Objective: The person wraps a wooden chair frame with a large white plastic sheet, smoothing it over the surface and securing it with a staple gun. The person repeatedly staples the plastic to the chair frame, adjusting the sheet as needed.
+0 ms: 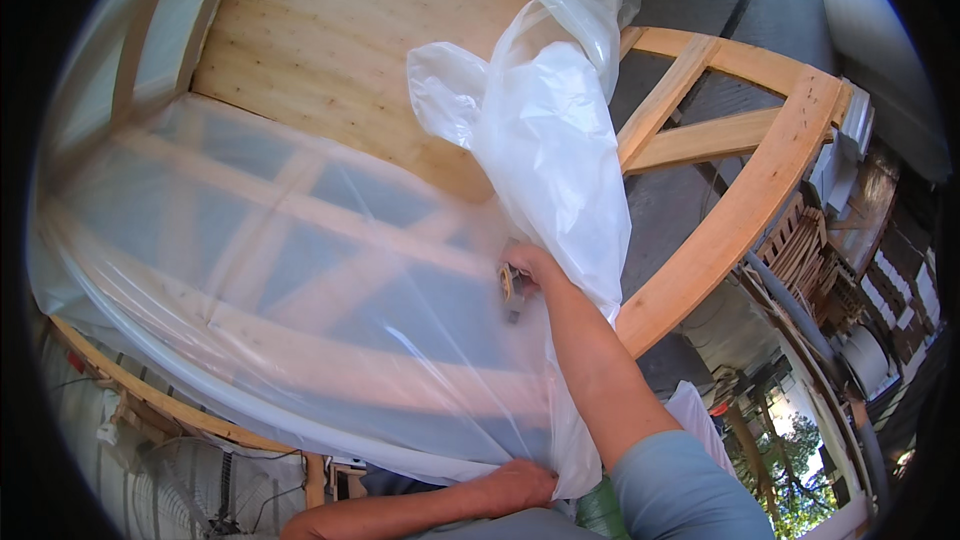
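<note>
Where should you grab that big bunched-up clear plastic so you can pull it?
Probably grip the plastic sheet at its thick gathered bunch, coming from the right side over the wooden frame. There the film is folded into a ridge that fingers can close around; the part stretched flat on the left offers no fold. The right hand is already beside it, the left hand at the lower edge.

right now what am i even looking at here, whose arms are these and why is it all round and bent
This is one picture from a wide camera worn on a person's head, looking down, so straight edges bend near the rim. The two bare arms are that person's own. The right hand reaches forward and holds a small tool against a clear plastic sheet. The left hand grips the sheet's near edge. The sheet is spread over a wooden frame, partly bunched up, with a plywood panel behind.
</note>
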A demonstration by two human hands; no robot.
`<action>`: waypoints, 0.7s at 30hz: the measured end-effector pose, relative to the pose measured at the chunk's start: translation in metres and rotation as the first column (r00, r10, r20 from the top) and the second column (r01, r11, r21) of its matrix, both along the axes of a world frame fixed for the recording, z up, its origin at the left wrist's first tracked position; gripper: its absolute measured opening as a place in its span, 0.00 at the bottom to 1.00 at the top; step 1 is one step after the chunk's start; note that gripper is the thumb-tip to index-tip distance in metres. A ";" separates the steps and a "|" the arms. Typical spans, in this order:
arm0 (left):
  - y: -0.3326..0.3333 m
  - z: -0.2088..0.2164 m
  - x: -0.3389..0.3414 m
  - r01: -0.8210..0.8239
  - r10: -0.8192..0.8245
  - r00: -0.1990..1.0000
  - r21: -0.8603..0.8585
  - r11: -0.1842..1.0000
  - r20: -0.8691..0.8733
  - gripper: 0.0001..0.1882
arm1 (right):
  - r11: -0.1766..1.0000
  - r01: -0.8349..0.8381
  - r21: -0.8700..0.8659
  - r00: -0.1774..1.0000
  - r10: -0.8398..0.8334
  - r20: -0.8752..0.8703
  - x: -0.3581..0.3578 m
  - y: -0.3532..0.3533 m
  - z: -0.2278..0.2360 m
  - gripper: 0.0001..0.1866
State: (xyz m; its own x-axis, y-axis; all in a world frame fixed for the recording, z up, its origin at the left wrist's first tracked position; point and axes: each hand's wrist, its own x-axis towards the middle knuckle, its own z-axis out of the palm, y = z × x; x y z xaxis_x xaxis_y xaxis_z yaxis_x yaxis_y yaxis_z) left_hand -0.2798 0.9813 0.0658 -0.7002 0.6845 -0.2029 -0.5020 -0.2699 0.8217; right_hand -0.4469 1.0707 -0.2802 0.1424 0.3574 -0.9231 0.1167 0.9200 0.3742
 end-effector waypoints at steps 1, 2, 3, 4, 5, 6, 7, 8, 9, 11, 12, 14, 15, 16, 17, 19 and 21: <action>0.000 0.000 0.002 -0.010 0.010 1.000 0.005 1.000 0.007 0.14 | 1.000 -0.005 -0.013 0.999 0.004 -0.040 0.011 0.013 -0.011 0.11; 0.001 0.001 0.003 0.000 0.000 1.000 0.015 1.000 0.007 0.14 | 0.999 -0.010 -0.048 0.997 0.006 -0.073 0.023 0.027 -0.022 0.11; 0.002 0.002 0.004 -0.025 0.025 1.000 0.016 1.000 0.019 0.14 | 0.991 -0.069 -0.114 0.997 0.064 -0.051 0.031 0.040 -0.034 0.11; 0.001 0.002 0.004 -0.026 0.026 1.000 0.016 1.000 0.015 0.14 | 0.975 -0.127 -0.180 0.992 0.123 -0.036 0.036 0.050 -0.044 0.12; 0.000 0.002 0.004 -0.051 0.051 0.999 0.015 0.999 -0.001 0.15 | 0.932 -0.225 -0.283 0.971 0.240 0.019 0.039 0.055 -0.050 0.12; -0.001 0.002 0.003 -0.007 0.007 1.000 -0.004 1.000 -0.012 0.15 | 0.864 -0.315 -0.392 0.928 0.367 0.062 0.041 0.056 -0.051 0.13; -0.001 0.003 0.002 0.015 -0.015 1.000 -0.017 1.000 -0.021 0.15 | 0.913 -0.284 -0.294 0.957 0.287 -0.033 0.039 0.055 -0.049 0.15; -0.003 0.004 0.001 0.036 -0.037 0.999 -0.035 0.999 -0.031 0.15 | 0.950 -0.236 -0.202 0.968 0.211 -0.137 0.035 0.049 -0.042 0.16; -0.004 0.005 0.000 0.062 -0.063 0.998 -0.048 0.997 -0.027 0.15 | 0.973 -0.167 -0.162 0.973 0.135 -0.189 0.032 0.040 -0.027 0.17; -0.007 0.007 -0.002 0.138 -0.140 0.990 -0.058 0.989 -0.026 0.15 | 0.990 -0.009 -0.137 0.967 -0.026 -0.252 0.018 0.017 0.006 0.20; -0.006 0.008 -0.004 0.168 -0.171 0.985 -0.093 0.981 -0.025 0.15 | 0.982 0.095 -0.161 0.957 -0.135 -0.255 0.005 0.004 0.023 0.21; -0.005 0.012 -0.007 0.254 -0.261 0.965 -0.159 0.954 -0.026 0.15 | 0.951 -0.052 -0.305 0.961 -0.035 -0.274 -0.017 -0.018 0.055 0.20; -0.004 0.014 -0.007 0.243 -0.253 0.967 -0.181 0.953 -0.033 0.15 | 0.922 -0.130 -0.364 0.958 0.023 -0.285 -0.027 -0.028 0.070 0.20; -0.005 0.014 -0.006 0.231 -0.243 0.969 -0.198 0.952 -0.037 0.15 | 0.919 -0.061 -0.390 0.972 -0.034 -0.234 -0.034 -0.037 0.085 0.20; -0.004 0.017 -0.004 0.221 -0.233 0.972 -0.208 0.953 -0.037 0.15 | 0.920 -0.005 -0.393 0.981 -0.072 -0.182 -0.036 -0.044 0.100 0.20; -0.003 0.019 -0.003 0.256 -0.269 0.962 -0.212 0.943 -0.036 0.15 | 0.920 0.107 -0.378 0.991 -0.130 -0.036 -0.040 -0.052 0.142 0.20; -0.001 0.021 -0.003 0.296 -0.308 0.951 -0.239 0.925 -0.014 0.15 | 0.918 0.207 -0.339 0.974 -0.162 0.157 -0.043 -0.059 0.188 0.20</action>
